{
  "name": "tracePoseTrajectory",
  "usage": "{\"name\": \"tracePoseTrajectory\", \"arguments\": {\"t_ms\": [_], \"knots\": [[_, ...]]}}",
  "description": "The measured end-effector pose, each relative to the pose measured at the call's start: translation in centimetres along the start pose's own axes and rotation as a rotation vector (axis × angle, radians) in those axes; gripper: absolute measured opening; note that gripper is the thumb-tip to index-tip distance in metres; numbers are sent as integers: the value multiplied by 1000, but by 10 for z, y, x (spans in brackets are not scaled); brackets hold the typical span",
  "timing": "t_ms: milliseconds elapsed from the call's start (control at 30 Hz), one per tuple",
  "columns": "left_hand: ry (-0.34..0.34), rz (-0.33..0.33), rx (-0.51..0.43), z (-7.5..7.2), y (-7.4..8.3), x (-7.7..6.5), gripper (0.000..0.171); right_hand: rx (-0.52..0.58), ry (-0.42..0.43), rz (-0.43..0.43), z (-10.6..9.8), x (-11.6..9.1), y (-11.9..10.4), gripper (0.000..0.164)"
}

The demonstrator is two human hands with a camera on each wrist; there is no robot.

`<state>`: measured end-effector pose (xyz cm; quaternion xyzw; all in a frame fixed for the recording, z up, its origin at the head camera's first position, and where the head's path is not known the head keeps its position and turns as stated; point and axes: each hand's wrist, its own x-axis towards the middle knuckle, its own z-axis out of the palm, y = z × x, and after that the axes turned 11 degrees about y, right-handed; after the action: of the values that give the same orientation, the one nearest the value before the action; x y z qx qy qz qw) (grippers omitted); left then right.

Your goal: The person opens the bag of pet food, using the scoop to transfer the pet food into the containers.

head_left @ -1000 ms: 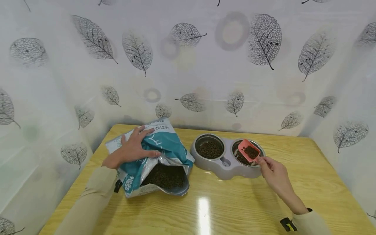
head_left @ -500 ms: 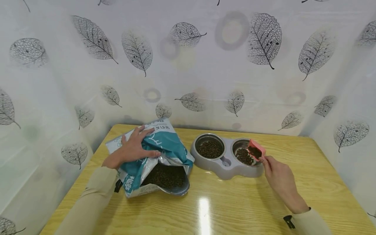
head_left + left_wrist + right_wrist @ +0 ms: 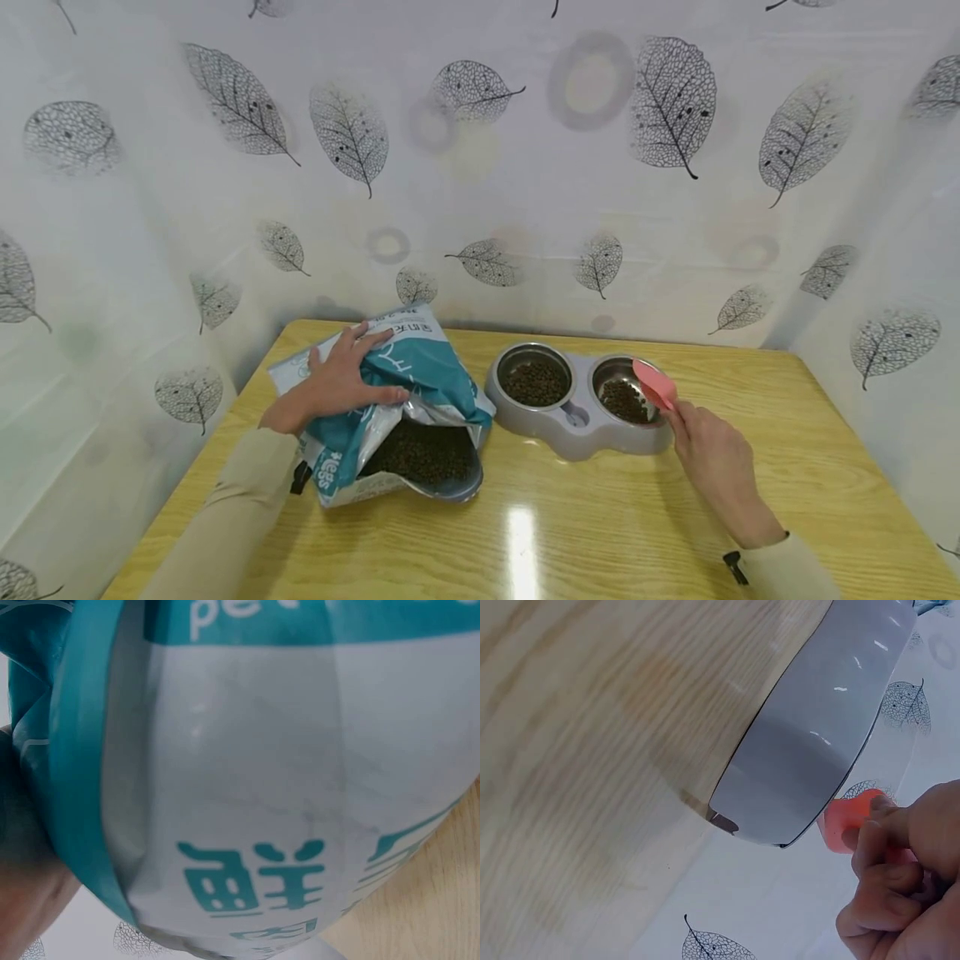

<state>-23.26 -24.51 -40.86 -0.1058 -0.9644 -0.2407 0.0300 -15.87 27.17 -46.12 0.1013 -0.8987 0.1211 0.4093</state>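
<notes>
In the head view, my left hand (image 3: 337, 377) rests, fingers spread, on a teal and white pet food bag (image 3: 423, 360). The bag lies on its side, and brown kibble (image 3: 423, 454) shows in its mouth. At the right, my right hand (image 3: 718, 462) grips a pink scoop (image 3: 656, 385) by its handle. The scoop is tipped over the right steel bowl (image 3: 617, 364), its underside showing and its inside hidden. Kibble (image 3: 622, 401) covers part of that bowl's bottom. The right wrist view shows curled fingers (image 3: 889, 885) around the scoop's handle.
A grey double-bowl stand (image 3: 581, 440) holds both bowls. Its left bowl (image 3: 525, 406) contains a wide layer of kibble. Everything stands on a wooden table (image 3: 600, 525), with a leaf-print curtain (image 3: 510, 192) behind and at both sides.
The scoop, at first level with kibble in it, has turned over above the right bowl and shifted slightly right with my right hand. My left hand has stayed on the bag.
</notes>
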Motion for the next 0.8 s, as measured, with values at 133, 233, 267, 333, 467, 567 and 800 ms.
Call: {"name": "tracePoseTrajectory", "arguments": {"t_ms": [133,233,267,333,467,567,800], "knots": [[1,-2,-1,0,1,-1,106,-23,57,-58,1,-4,2,14],[1,-1,-4,0,1,-1,106,-38,87,-95,2,-5,3,16],[2,-1,-4,-1,1,-1,106,-24,86,-82,2,-4,2,16],[3,0,-5,-1,1,-1,105,54,54,-19,1,-2,-1,13],[3,-1,-1,-1,1,-2,106,317,-158,295,-6,7,-15,20],[4,-2,4,-1,1,-2,106,525,-333,460,-11,12,-26,30],[6,4,3,-1,2,-2,105,1033,-574,357,-9,15,-54,29]]}}
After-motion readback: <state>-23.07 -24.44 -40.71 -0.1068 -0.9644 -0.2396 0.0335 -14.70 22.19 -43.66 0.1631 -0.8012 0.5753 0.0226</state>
